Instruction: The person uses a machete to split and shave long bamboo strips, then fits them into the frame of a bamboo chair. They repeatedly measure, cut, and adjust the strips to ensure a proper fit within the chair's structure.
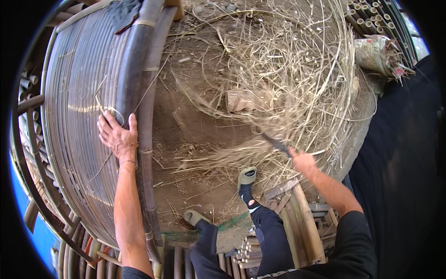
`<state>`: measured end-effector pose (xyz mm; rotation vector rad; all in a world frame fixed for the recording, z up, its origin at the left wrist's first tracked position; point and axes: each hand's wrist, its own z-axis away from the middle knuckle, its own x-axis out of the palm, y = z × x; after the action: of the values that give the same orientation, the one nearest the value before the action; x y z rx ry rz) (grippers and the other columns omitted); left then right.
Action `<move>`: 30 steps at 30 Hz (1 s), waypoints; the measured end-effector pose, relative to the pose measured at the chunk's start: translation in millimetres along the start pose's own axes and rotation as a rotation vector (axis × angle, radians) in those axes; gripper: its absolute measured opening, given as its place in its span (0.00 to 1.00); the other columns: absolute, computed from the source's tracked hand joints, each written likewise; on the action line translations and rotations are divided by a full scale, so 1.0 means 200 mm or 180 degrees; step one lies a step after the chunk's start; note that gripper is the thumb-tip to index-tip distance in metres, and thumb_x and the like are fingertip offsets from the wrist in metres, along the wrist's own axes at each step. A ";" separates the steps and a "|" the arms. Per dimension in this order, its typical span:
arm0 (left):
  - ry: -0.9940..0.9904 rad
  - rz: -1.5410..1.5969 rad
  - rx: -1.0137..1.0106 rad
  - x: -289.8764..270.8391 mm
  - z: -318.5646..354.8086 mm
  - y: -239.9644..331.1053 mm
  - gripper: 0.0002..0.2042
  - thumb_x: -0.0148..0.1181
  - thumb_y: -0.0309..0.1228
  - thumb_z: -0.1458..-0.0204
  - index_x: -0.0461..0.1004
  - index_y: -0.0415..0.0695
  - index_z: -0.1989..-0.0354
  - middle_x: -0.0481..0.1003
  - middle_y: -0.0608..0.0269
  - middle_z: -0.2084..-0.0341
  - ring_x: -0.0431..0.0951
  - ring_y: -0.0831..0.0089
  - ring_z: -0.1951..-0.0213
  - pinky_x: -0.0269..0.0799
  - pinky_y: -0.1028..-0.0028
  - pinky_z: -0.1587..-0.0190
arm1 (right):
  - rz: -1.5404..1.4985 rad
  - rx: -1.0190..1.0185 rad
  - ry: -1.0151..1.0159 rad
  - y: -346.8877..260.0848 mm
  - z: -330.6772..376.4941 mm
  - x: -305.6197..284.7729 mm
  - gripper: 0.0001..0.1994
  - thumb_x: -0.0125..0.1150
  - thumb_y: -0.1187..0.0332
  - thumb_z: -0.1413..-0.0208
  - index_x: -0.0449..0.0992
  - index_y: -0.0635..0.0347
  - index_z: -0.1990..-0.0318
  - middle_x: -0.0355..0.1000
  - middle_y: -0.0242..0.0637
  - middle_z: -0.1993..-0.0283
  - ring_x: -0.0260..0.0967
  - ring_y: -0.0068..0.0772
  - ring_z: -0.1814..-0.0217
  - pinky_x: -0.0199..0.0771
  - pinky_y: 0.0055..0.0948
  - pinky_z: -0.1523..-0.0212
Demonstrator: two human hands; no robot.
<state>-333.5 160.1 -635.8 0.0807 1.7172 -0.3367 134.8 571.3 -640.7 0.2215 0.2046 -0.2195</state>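
Observation:
My left hand lies spread on a bench of thin bamboo slats, its thumb against the thick dark bamboo pole along the bench's edge. A pale binding strip sticks up and curls beside its fingertips; whether they press on the strip I cannot tell. Out to the right, my right hand is closed round the handle of a knife. The dark blade points up and left over the loose strips and is slightly blurred.
A tangled heap of pale bamboo strips covers the ground, with a wood block among it. A cut log and bamboo poles lie at far right. Split bamboo is beside my leg. Dark cloth hangs over the bench.

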 end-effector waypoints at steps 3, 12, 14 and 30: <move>-0.0178 -0.0170 -0.0058 0.02 0.00 -0.01 0.43 0.49 0.63 0.43 0.52 0.43 0.27 0.53 0.44 0.30 0.51 0.47 0.29 0.48 0.46 0.31 | 0.1324 0.0657 -0.0054 0.50 -0.08 -0.03 0.28 0.48 0.72 0.34 0.52 0.53 0.28 0.72 0.44 0.58 0.77 0.40 0.58 0.79 0.32 0.68; 0.0069 -0.0135 0.0114 0.05 0.00 -0.02 0.43 0.49 0.63 0.44 0.54 0.44 0.28 0.56 0.45 0.31 0.55 0.48 0.30 0.51 0.48 0.32 | -0.0342 0.1897 0.2414 1.45 -0.06 -1.24 0.15 0.53 0.61 0.36 0.72 0.58 0.48 0.75 0.39 0.72 0.76 0.29 0.74 0.78 0.31 0.74; 0.0050 -0.0208 0.0104 0.04 0.00 -0.01 0.43 0.50 0.63 0.44 0.54 0.43 0.28 0.55 0.45 0.31 0.55 0.47 0.30 0.51 0.48 0.31 | -0.2091 0.1308 0.2266 1.32 0.02 -1.32 0.17 0.56 0.56 0.38 0.71 0.63 0.55 0.73 0.38 0.74 0.73 0.27 0.79 0.76 0.31 0.78; -0.0071 -0.0010 0.0079 0.02 0.00 -0.01 0.45 0.50 0.63 0.44 0.51 0.40 0.28 0.54 0.41 0.32 0.52 0.46 0.30 0.49 0.44 0.33 | -0.1662 -0.0302 0.1169 -0.49 -0.16 0.02 0.33 0.55 0.60 0.39 0.50 0.28 0.28 0.72 0.51 0.56 0.78 0.58 0.64 0.81 0.50 0.63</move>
<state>-334.2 158.4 -639.5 0.0920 1.6915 -0.3600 109.3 485.3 -689.9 0.1083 0.6377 -0.6871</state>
